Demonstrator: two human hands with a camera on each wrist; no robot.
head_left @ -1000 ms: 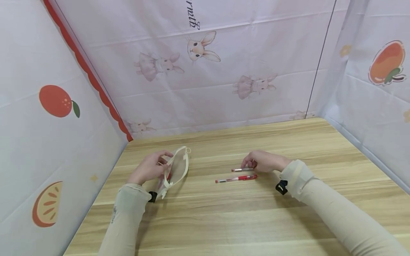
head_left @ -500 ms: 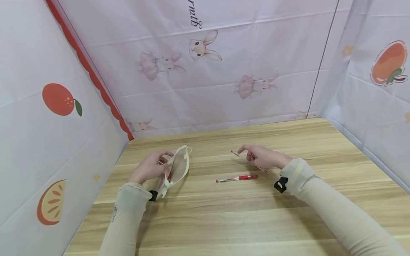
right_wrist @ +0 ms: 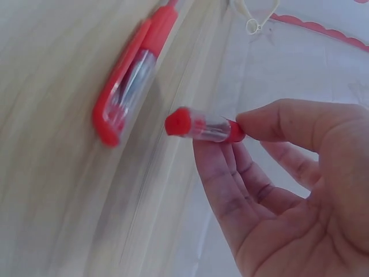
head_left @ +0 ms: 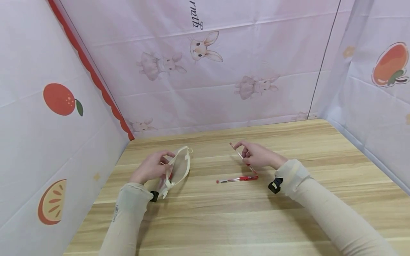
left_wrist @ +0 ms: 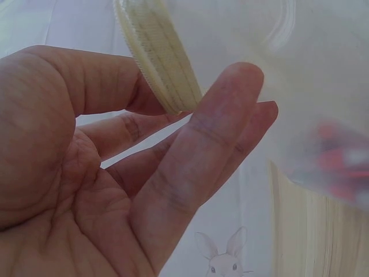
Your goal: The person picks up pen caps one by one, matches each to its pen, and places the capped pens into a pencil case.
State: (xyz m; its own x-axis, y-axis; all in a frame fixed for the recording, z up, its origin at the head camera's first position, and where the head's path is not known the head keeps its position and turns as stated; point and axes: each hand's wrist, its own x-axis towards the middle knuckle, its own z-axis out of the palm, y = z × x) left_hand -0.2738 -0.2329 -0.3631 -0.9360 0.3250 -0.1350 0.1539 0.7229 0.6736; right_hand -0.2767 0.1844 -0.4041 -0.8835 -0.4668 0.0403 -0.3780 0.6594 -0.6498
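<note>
On the left, my left hand pinches the cream zippered edge of a translucent pouch, whose mouth gapes toward the right. Blurred red shapes show through the pouch wall in the left wrist view. My right hand pinches a red-and-clear pen between thumb and fingers, lifted off the table and slanting. Just in front of that hand, a second red pen lies flat on the wood, its clip and cap end close up in the right wrist view.
The wood-grain table runs back to a hanging cloth printed with rabbits. More cloth with fruit prints closes off the left and right sides. A black wrist camera sits under the right cuff.
My right hand has picked the pen up off the table and turned it from level to steeply slanted, shifting slightly left. The left hand and pouch stay nearly still.
</note>
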